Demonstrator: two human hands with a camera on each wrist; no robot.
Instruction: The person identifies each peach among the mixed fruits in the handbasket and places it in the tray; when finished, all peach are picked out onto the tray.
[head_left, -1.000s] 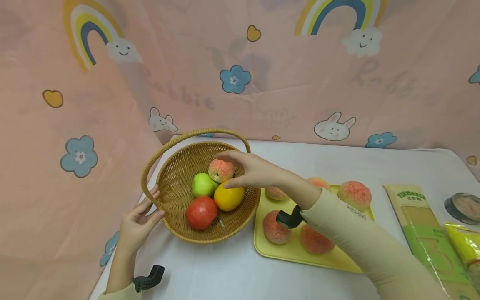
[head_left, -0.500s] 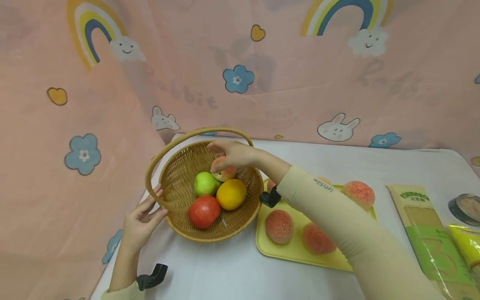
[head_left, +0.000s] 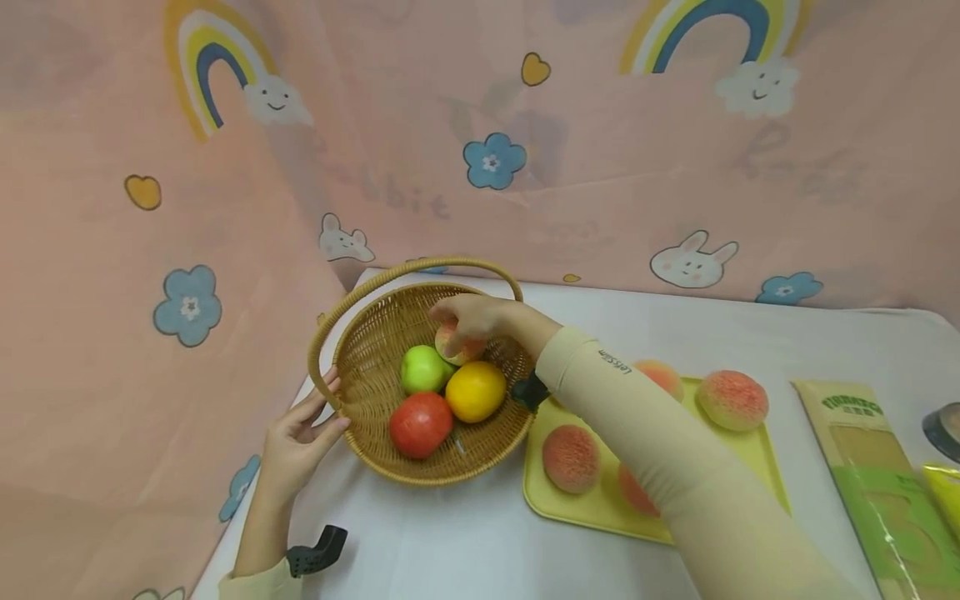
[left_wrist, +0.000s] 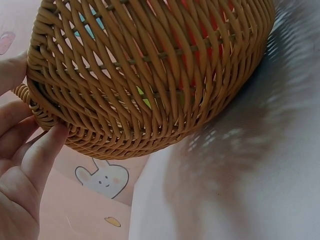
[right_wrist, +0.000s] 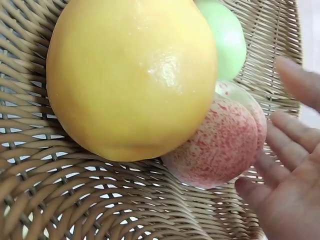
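Note:
In the head view my left hand [head_left: 296, 442] grips the left rim of a round wicker basket [head_left: 360, 350] near its handle. The left wrist view shows the fingers and thumb at the rim. Inside lie a peach [head_left: 463, 352], a green fruit [head_left: 424, 370], an orange-yellow fruit [head_left: 477, 392] and a red round fruit [head_left: 422, 425]. My right hand [head_left: 480, 315] reaches in over the peach and partly covers it. In the right wrist view its fingertips are right at the peach's side, fingers loosely extended and thumb apart.
A yellow tray [head_left: 555, 506] with several more peaches stands right of the basket, partly under my right forearm. Farther right lie a green and tan package [head_left: 862, 467], a yellow packet [head_left: 943, 492] and a round dark container [head_left: 947, 429]. A patterned pink cloth [head_left: 592, 183] hangs behind.
My right hand has moved from above the orange-yellow fruit to the far side of the peach, its fingers lowering beside it. My left hand stays on the rim. The head view has shifted slightly.

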